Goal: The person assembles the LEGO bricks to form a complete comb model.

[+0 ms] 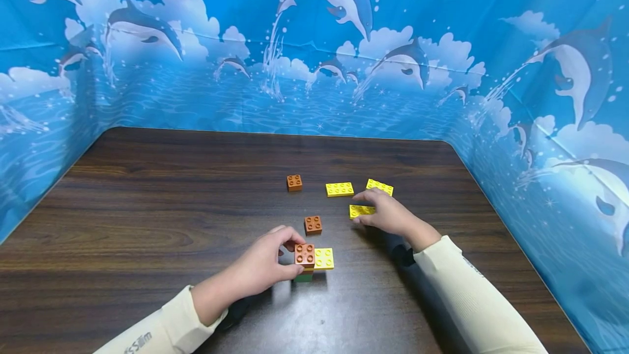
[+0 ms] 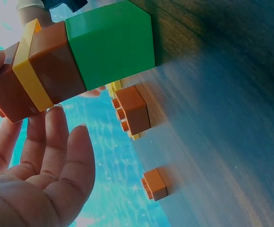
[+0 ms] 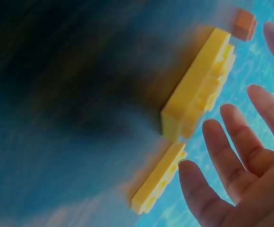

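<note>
While the left hand pinches the top brown block of a stack on the table, the right hand, loosely open and seemingly holding nothing, is at the nearest loose yellow block; likely pick-up step, next needing a pinch.

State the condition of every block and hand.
Green block: stack's base
Lower brown brick: on green block
Stacked yellow plate: sandwiched, overhanging
Top brown brick: stacked
Near brown brick: loose
Far brown brick: loose
Left yellow plate: loose
Near yellow plate: loose, partly hidden
Right yellow plate: loose, partly hidden
Left hand: gripping top brown brick
Right hand: spread
</note>
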A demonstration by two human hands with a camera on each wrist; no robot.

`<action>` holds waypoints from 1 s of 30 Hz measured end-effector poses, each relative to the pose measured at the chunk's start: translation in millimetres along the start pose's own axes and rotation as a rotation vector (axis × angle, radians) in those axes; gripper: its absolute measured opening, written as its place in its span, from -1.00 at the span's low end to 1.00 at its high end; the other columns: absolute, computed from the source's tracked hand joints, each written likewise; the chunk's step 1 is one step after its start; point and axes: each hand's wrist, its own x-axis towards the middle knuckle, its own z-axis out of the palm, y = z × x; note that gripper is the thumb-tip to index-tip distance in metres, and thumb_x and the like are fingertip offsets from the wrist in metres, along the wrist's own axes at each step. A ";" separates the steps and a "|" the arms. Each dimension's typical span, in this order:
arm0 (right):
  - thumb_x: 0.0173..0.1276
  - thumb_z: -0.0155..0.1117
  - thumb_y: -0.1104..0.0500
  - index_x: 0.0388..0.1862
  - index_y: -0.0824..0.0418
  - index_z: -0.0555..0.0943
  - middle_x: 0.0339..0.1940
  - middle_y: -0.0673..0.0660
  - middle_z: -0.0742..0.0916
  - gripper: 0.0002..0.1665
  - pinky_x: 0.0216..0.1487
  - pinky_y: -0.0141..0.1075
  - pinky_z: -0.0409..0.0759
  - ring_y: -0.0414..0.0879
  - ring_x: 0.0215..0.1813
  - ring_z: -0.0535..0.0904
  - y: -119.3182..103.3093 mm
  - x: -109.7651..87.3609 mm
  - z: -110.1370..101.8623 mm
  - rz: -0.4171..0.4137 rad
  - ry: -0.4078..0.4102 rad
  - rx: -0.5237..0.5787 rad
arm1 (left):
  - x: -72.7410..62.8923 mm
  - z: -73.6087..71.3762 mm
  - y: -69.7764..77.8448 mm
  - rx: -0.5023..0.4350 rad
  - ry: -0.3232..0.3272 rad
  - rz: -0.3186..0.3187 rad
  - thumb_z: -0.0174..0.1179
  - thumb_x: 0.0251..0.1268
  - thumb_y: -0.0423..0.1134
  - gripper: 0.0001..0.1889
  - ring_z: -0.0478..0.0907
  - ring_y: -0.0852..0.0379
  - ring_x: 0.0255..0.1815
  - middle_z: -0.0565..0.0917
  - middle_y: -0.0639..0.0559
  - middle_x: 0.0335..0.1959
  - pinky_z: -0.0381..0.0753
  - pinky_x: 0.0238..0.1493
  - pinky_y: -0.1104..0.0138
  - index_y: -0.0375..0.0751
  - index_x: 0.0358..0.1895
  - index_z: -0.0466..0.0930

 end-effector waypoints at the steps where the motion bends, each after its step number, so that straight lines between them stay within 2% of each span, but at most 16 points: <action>1: 0.25 0.40 0.09 0.26 0.24 0.49 0.29 0.26 0.50 -0.37 0.27 0.08 0.37 0.16 0.33 0.38 1.1 0.2 -0.2 0.002 -0.004 -0.010 | 0.0 0.1 -0.1 -0.001 -0.001 0.000 0.37 0.08 -0.37 -0.70 0.47 0.14 -0.12 0.52 0.13 -0.18 0.50 -0.13 0.24 -0.10 -0.10 0.56; 17: 0.24 0.41 0.07 0.24 0.24 0.51 0.19 0.26 0.56 -0.39 0.19 0.05 0.45 0.16 0.22 0.47 14.9 3.2 -0.8 0.044 -0.026 -0.205 | -1.2 0.6 0.6 -0.004 0.005 0.017 0.37 0.07 -0.38 -0.70 0.47 0.14 -0.14 0.52 0.12 -0.20 0.51 -0.12 0.23 -0.14 -0.10 0.57; 22: 0.25 0.40 0.09 0.22 0.25 0.52 0.13 0.24 0.59 -0.42 0.15 0.03 0.48 0.13 0.16 0.50 17.7 3.2 -1.0 0.036 -0.026 -0.225 | -2.2 -1.3 -0.2 0.002 0.012 0.045 0.39 0.05 -0.37 -0.69 0.48 0.13 -0.14 0.53 0.10 -0.20 0.51 -0.15 0.26 -0.16 -0.11 0.56; 30: 0.25 0.39 0.13 0.20 0.26 0.54 0.09 0.23 0.60 -0.46 0.14 0.02 0.49 0.12 0.13 0.51 17.8 4.2 -1.2 0.001 -0.033 -0.237 | -2.3 -2.3 -0.4 0.010 0.008 0.044 0.39 0.05 -0.36 -0.68 0.47 0.15 -0.14 0.53 0.10 -0.20 0.50 -0.16 0.33 -0.16 -0.10 0.56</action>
